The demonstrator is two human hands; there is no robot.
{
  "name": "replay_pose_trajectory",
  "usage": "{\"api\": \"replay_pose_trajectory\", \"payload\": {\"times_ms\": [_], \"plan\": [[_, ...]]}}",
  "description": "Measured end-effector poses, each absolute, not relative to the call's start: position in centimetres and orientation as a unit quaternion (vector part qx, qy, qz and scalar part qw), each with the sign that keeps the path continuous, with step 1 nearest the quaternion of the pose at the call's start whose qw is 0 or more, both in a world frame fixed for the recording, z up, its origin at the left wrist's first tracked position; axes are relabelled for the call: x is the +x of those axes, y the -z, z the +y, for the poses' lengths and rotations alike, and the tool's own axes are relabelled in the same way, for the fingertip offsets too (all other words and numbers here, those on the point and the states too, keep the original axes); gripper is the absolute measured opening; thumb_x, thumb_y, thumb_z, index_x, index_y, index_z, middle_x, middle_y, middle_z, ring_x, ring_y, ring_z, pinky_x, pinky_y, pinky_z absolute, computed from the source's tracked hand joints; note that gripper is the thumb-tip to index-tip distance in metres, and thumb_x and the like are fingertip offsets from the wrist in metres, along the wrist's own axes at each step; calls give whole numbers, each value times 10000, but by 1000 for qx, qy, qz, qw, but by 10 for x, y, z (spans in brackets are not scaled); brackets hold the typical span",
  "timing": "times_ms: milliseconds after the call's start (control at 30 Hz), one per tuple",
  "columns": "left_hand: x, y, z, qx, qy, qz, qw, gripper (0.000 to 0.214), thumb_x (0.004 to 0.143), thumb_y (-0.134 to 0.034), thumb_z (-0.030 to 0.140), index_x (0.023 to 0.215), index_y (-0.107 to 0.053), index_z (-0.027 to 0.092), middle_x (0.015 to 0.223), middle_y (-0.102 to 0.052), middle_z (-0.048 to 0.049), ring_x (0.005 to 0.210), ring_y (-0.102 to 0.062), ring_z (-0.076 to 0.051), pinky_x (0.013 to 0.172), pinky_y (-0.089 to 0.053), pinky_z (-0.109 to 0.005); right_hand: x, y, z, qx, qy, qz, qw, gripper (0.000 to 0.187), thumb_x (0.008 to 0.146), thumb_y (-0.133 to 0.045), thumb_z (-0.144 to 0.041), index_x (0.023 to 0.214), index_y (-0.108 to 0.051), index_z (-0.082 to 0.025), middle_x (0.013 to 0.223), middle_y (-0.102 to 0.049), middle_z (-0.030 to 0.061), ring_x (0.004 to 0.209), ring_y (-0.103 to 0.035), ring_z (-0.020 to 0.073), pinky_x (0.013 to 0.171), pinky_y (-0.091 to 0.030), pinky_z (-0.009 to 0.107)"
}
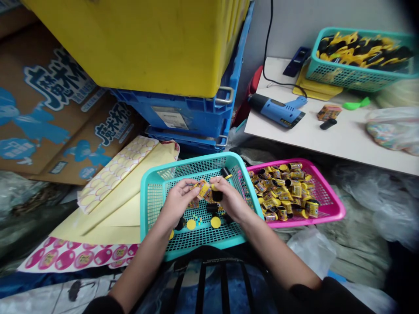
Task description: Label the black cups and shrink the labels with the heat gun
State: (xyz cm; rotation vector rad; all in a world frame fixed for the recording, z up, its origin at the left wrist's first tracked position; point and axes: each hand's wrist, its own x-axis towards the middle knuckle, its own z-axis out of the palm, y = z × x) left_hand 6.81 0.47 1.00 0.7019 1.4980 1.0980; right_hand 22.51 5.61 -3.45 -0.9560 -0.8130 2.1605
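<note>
My left hand (176, 200) is closed, its fingertips pinching a small printed yellow wrapper (204, 189). Close beside it, my right hand (233, 199) grips a small black cup with a yellow top (216, 194). The wrapper and the cup are nearly together; whether they touch I cannot tell. Both hands are over a turquoise plastic basket (153, 163). Inside it lie yellow discs (215, 222), a black cylinder (212, 207), a black piece (225, 172) near the far corner and tiny coloured bits (197, 220). My hands partly hide the contents.
At right, a pink basket (334, 205) holds many wrapped cups (288, 192). On the white table (353, 144) are a blue heat gun (278, 111), a small printed box (328, 112) and another turquoise basket (356, 72). Blue crates (193, 115) and cardboard boxes (49, 126) stand beyond.
</note>
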Motion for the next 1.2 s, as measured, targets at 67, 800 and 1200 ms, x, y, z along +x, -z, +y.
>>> {"api": "replay_pose_trajectory", "payload": {"times_ms": [67,800,1200], "plan": [[65,-7,2,296,-475,659,502,292,694,-770,384,862,-695,157,761,-731,-24,640,-641,-136,633,-520,-269,233,35,57,-359,-839,-252,321,420,655,-688,-347,1041,-590,-212,936,-596,3,844,-554,154,784,-446,287],[58,-3,-3,354,-453,649,498,391,730,-751,482,1015,-767,215,1084,-752,-86,844,-718,-217,765,-604,-358,259,25,73,-349,-722,-514,305,460,663,-827,-457,990,-645,-190,939,-607,28,839,-581,142,760,-486,277],[66,-11,0,291,-471,632,542,437,693,-779,502,989,-770,181,1052,-759,-89,868,-721,-225,764,-622,-354,247,27,67,-377,-734,-483,294,460,628,-831,-405,944,-605,-160,703,-540,-18,617,-494,97,598,-401,236]]}}
